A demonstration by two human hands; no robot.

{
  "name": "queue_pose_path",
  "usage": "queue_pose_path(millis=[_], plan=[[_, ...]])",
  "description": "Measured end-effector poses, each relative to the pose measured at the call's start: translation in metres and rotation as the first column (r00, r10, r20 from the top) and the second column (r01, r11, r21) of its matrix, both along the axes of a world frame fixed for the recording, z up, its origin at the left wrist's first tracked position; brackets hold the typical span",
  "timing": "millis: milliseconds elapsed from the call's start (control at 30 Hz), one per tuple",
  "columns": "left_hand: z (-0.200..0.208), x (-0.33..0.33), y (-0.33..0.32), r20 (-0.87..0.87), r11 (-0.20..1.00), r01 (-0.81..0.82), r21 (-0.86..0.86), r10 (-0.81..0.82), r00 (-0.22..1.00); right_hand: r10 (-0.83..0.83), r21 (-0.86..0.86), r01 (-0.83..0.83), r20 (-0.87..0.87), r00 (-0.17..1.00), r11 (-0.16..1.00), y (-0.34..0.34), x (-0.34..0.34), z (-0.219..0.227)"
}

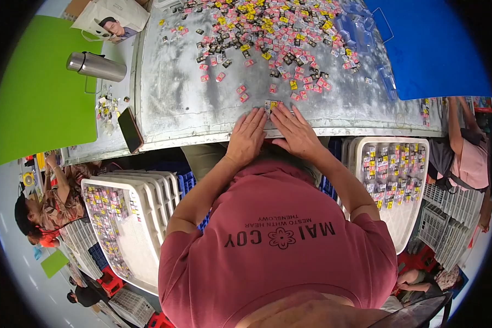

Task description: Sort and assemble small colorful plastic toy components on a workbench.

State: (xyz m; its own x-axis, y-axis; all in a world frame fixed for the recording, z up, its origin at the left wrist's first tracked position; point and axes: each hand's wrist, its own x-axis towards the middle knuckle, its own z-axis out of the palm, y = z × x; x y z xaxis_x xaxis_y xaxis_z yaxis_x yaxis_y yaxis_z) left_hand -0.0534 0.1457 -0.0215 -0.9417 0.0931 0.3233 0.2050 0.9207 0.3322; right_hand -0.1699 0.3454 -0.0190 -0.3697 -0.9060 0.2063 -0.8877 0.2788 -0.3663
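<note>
On the metal tabletop [172, 101], close to its front edge, both my hands lie with fingers stretched forward. Between their fingertips is a small group of flat pieces [270, 105], yellow and pale in colour. My left hand [250, 131] touches the group's left side, its fingers straight and close together. On the other side, my right hand [294, 130] reaches it with the index fingertip, its fingers slightly spread. A few pink pieces [243, 94] lie just beyond my left hand. Farther back spreads a large scatter of small pink, black and yellow pieces [279, 33].
White trays holding rows of small pieces stand left [142, 268] and right [391, 232] of me. A phone [129, 130], a steel flask [101, 66] and a bag [106, 19] are on the left. Clear plastic trays [355, 30] lie at the back right. Co-workers sit on both sides.
</note>
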Motion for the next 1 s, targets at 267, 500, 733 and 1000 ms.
queue_pose_path(millis=[267, 500, 733, 1000], plan=[[0.016, -0.022, -0.002, 0.147, 0.997, 0.068, -0.027, -0.063, 0.987, -0.143, -0.251, 0.235, 0.336, 0.931, 0.939, 0.031, -0.038, 0.032], [0.012, -0.031, -0.004, 0.224, 0.982, 0.169, -0.088, -0.146, 0.964, -0.755, -0.297, 0.711, -0.061, 0.652, 0.638, 0.107, -0.126, 0.012], [0.015, -0.034, -0.008, 0.137, 0.991, 0.131, -0.032, -0.126, 0.983, -0.811, -0.295, 0.807, -0.475, 0.341, 0.512, 0.18, -0.198, -0.006], [0.004, -0.042, 0.003, -0.004, 0.988, 0.141, 0.069, -0.141, 0.99, -0.77, -0.161, 0.868, -0.556, 0.314, 0.47, 0.23, -0.232, -0.021]])
